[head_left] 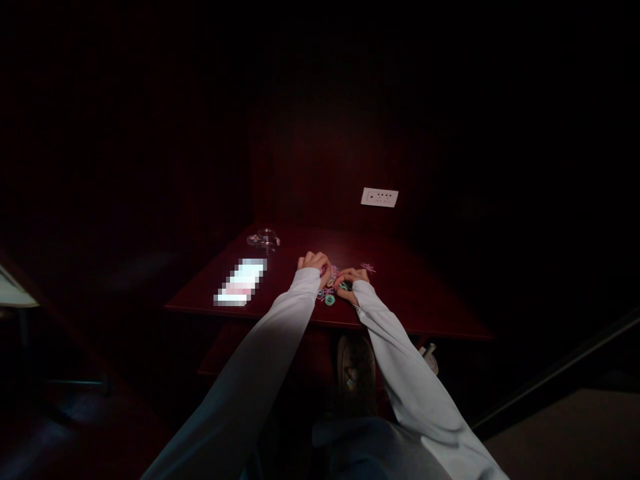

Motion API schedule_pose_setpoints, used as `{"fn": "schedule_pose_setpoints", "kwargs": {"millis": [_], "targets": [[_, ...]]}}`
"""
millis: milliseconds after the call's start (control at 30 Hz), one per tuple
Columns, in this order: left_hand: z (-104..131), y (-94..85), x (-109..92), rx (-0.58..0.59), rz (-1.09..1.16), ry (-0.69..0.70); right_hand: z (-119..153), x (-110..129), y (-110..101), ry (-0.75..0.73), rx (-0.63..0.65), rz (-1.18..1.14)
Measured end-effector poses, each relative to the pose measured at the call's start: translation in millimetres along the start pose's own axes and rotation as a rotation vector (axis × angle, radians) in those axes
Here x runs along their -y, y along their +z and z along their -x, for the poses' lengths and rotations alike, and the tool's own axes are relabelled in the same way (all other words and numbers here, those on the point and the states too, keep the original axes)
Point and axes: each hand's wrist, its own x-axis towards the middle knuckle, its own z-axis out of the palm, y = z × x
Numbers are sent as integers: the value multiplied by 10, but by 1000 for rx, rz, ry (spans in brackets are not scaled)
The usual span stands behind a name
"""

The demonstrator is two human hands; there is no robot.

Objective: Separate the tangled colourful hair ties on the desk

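A: Which things are being worked on, and where?

B: A loose heap of small coloured pieces (pixel 327 292), pink, purple and green, some of them ring-shaped. It lies near the middle of the near edge of the surface (pixel 415 293), between and partly under the hands. A round green piece (pixel 330 300) marks its near side; a pinkish cluster (pixel 367 268) lies apart, just beyond the right hand.

A: And the state of the hands?

B: The left hand (pixel 314 261) arches over the heap's far left side, fingers bent downward. The right hand (pixel 353 277) curls in from the right, its fingers and thumb drawn fairly narrow about the heap's edge. Whether either grips a piece cannot be told; the parts are too small and dim.

A: Which step is shown?

B: Judged from the posture, close handling of the heap by both hands together. The clear jar (pixel 267 239), far left, and the bright, blurred-out rectangle (pixel 241 282) nearer on the left are well apart from both.

A: What does the next move call for?

B: Probably a light fingertip pinch on one piece, without dragging its neighbours along.
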Motion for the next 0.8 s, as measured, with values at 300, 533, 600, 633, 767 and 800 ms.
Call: {"fn": "schedule_pose_setpoints", "kwargs": {"millis": [300,533,600,633,767,800], "targets": [[-12,-58,-52,60,71,51,-32,-87,-23,-10,-65,-61],[-12,-7,-52,55,69,72,-48,-104,-32,2,-93,-87],[-11,0,-45,73,67,84,-52,-105,-37,0,-95,-72],[-10,-1,-42,84,67,91,-54,-104,-41,0,-91,-63],[-7,-22,-39,106,68,106,-60,-96,-55,12,-73,-33],[-7,-29,-40,106,69,106,-59,-94,-57,15,-69,-30]]}}
